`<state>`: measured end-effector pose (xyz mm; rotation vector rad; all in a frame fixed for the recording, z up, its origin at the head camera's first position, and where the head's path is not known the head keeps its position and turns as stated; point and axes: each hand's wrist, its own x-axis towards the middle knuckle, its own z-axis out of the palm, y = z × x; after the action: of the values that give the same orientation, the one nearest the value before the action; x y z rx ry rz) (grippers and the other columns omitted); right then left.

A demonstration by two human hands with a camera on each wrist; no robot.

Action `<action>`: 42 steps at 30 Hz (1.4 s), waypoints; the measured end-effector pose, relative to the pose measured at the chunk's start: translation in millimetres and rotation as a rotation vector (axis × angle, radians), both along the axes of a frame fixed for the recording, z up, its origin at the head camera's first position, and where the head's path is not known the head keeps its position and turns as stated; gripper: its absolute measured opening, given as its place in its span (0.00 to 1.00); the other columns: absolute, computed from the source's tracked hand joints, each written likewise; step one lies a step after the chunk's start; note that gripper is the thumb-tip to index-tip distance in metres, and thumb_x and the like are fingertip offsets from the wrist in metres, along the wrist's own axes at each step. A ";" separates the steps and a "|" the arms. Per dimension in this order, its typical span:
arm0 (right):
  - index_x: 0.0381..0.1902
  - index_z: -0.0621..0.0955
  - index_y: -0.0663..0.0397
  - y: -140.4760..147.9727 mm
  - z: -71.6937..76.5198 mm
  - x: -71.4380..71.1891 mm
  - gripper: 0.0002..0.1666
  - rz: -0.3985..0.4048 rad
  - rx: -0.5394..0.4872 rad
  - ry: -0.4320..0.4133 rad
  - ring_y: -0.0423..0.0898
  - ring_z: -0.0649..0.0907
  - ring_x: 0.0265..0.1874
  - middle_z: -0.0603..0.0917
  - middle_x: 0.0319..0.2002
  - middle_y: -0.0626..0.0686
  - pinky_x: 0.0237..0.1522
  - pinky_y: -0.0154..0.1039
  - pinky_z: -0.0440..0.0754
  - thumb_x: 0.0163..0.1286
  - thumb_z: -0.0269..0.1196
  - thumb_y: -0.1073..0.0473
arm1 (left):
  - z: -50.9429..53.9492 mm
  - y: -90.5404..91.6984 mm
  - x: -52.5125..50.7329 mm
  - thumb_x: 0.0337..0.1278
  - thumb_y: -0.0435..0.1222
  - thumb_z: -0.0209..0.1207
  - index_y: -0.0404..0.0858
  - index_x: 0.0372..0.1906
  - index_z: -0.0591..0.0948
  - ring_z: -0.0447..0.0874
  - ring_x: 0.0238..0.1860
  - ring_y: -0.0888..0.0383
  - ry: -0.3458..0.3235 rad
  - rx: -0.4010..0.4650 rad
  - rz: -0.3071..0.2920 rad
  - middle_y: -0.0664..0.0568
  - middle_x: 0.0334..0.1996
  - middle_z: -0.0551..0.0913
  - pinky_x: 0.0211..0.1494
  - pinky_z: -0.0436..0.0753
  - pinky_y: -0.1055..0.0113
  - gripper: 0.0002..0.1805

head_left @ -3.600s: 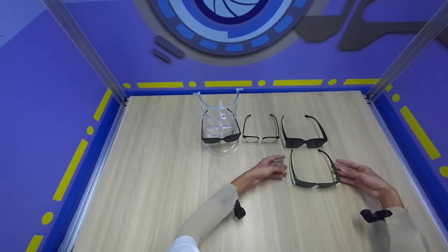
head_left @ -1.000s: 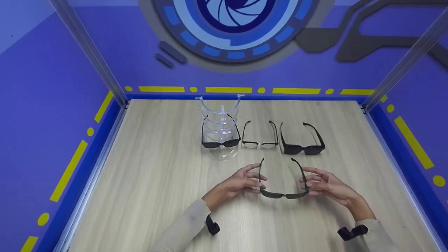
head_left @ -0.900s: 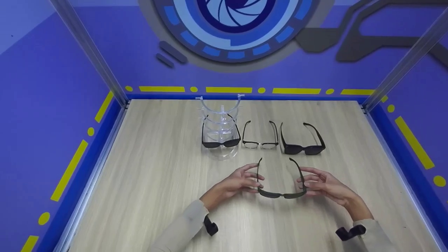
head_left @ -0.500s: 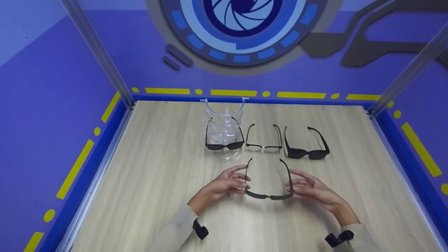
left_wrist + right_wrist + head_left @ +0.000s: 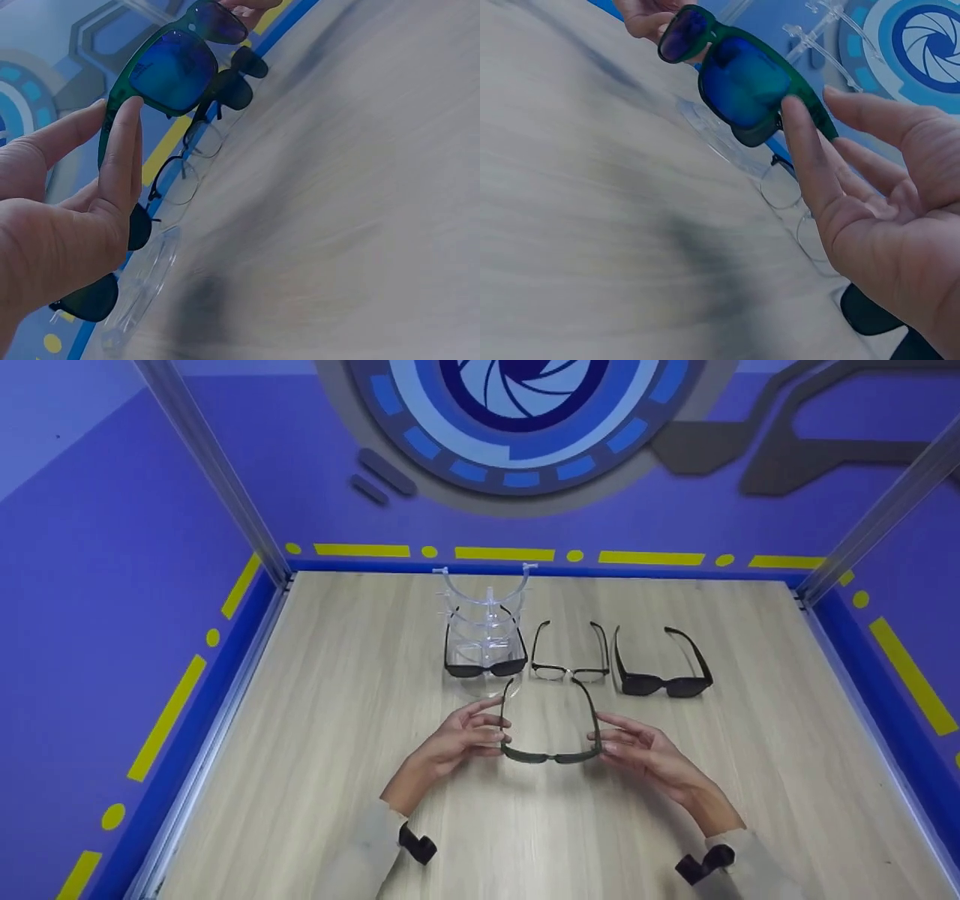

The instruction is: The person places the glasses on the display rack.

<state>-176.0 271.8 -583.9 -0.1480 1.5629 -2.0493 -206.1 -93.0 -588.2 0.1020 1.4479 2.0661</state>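
Note:
Green-framed sunglasses (image 5: 530,756) with blue mirrored lenses (image 5: 174,69) hang above the table, temples unfolded and pointing toward the back wall. My left hand (image 5: 452,744) pinches the left temple near its hinge. The right temple is pinched the same way by my right hand (image 5: 651,754), as the right wrist view (image 5: 889,176) also shows. Just beyond the left hand stands a clear plastic glasses stand (image 5: 487,619) with tiered arms. Black sunglasses (image 5: 486,669) sit low on that stand.
Clear-lensed glasses (image 5: 570,672) with dark brows lie right of the stand. Further right lie larger black sunglasses (image 5: 665,686). The wooden tabletop (image 5: 315,720) is bounded by blue walls (image 5: 247,472) at the back and sides.
Both hands have taken hold of the green sunglasses, lifted them and carried them left from the right side. Over the last half second they also moved slightly toward the stand.

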 end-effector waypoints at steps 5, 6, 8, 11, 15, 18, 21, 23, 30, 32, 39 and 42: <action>0.77 0.65 0.60 -7.7 0.7 -1.5 0.37 -0.012 0.027 0.002 0.43 0.86 0.56 0.85 0.56 0.50 0.68 0.44 0.78 0.72 0.63 0.68 | 5.0 -5.9 2.7 0.60 0.22 0.62 0.35 0.78 0.61 0.90 0.45 0.58 -0.012 0.009 0.025 0.53 0.47 0.85 0.45 0.90 0.66 0.41; 0.77 0.64 0.61 -9.3 1.4 -1.8 0.38 -0.006 0.028 0.000 0.43 0.86 0.56 0.85 0.56 0.50 0.68 0.45 0.77 0.72 0.63 0.68 | 6.2 -7.4 3.8 0.61 0.22 0.62 0.34 0.78 0.61 0.89 0.45 0.58 -0.016 0.008 0.027 0.53 0.47 0.85 0.45 0.90 0.66 0.41; 0.77 0.63 0.63 -12.1 3.8 -2.7 0.39 0.009 0.025 -0.004 0.43 0.86 0.56 0.85 0.56 0.51 0.69 0.45 0.77 0.72 0.63 0.68 | 8.0 -10.7 5.5 0.61 0.22 0.62 0.34 0.78 0.61 0.89 0.45 0.58 -0.026 0.009 0.034 0.53 0.47 0.85 0.45 0.91 0.65 0.40; 0.78 0.62 0.62 -15.0 8.9 -5.5 0.40 0.032 0.038 0.003 0.44 0.86 0.55 0.85 0.56 0.51 0.68 0.45 0.78 0.72 0.64 0.67 | 9.6 -14.1 6.5 0.61 0.22 0.61 0.34 0.77 0.61 0.90 0.45 0.58 -0.035 0.011 0.041 0.52 0.47 0.85 0.46 0.91 0.65 0.40; 0.79 0.60 0.60 -17.1 15.2 -10.9 0.42 0.060 0.063 0.032 0.43 0.86 0.54 0.85 0.55 0.49 0.67 0.47 0.79 0.73 0.64 0.66 | 11.7 -16.2 6.1 0.62 0.22 0.61 0.34 0.78 0.61 0.90 0.45 0.59 -0.038 0.014 0.046 0.53 0.47 0.86 0.46 0.90 0.65 0.39; 0.79 0.60 0.61 -17.8 17.4 -14.1 0.41 0.076 0.069 0.049 0.42 0.87 0.54 0.86 0.53 0.48 0.66 0.47 0.80 0.73 0.63 0.67 | 13.1 -16.4 6.1 0.63 0.23 0.61 0.34 0.78 0.60 0.90 0.45 0.59 -0.044 0.019 0.049 0.54 0.47 0.86 0.46 0.90 0.66 0.40; 0.78 0.61 0.60 -20.0 18.3 -15.9 0.40 0.074 0.086 0.056 0.42 0.87 0.52 0.86 0.51 0.47 0.66 0.47 0.80 0.73 0.63 0.66 | 14.1 -17.6 7.2 0.63 0.22 0.61 0.34 0.78 0.60 0.90 0.45 0.60 -0.052 0.027 0.061 0.54 0.47 0.87 0.46 0.90 0.67 0.40; 0.78 0.61 0.60 -21.8 18.5 -16.3 0.41 0.070 0.099 0.057 0.42 0.88 0.51 0.86 0.51 0.48 0.66 0.47 0.81 0.72 0.64 0.66 | 14.4 -19.1 7.9 0.63 0.22 0.61 0.34 0.78 0.61 0.90 0.44 0.60 -0.056 0.028 0.073 0.54 0.46 0.87 0.45 0.90 0.66 0.40; 0.78 0.61 0.62 -28.1 22.9 -18.6 0.42 0.049 0.099 0.054 0.41 0.88 0.48 0.87 0.49 0.48 0.64 0.46 0.82 0.71 0.65 0.67 | 20.3 -23.3 8.5 0.63 0.23 0.62 0.35 0.78 0.60 0.89 0.45 0.60 -0.054 0.019 0.088 0.54 0.46 0.86 0.46 0.90 0.66 0.40; 0.78 0.61 0.62 -30.8 24.7 -20.3 0.41 0.043 0.085 0.054 0.41 0.88 0.48 0.87 0.48 0.48 0.61 0.42 0.84 0.71 0.65 0.68 | 21.8 -25.2 7.6 0.63 0.23 0.62 0.34 0.78 0.60 0.89 0.45 0.60 -0.046 0.016 0.091 0.54 0.46 0.86 0.47 0.90 0.66 0.40; 0.77 0.64 0.60 -39.0 30.5 -27.3 0.39 0.042 0.034 0.069 0.41 0.88 0.47 0.87 0.46 0.47 0.57 0.39 0.86 0.71 0.64 0.69 | 28.2 -31.2 4.1 0.63 0.22 0.61 0.33 0.79 0.59 0.89 0.44 0.60 -0.021 0.024 0.116 0.54 0.46 0.86 0.48 0.90 0.66 0.40; 0.76 0.66 0.58 -40.5 33.3 -29.9 0.39 0.041 0.034 0.070 0.40 0.87 0.46 0.86 0.45 0.46 0.57 0.40 0.86 0.70 0.65 0.69 | 30.7 -32.0 3.6 0.63 0.22 0.60 0.33 0.79 0.59 0.89 0.45 0.60 -0.017 0.025 0.123 0.54 0.46 0.87 0.49 0.90 0.66 0.40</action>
<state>-205.9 231.3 -550.6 -0.2401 1.6225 -2.0042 -202.5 -125.0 -557.4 0.0051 1.4504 2.1791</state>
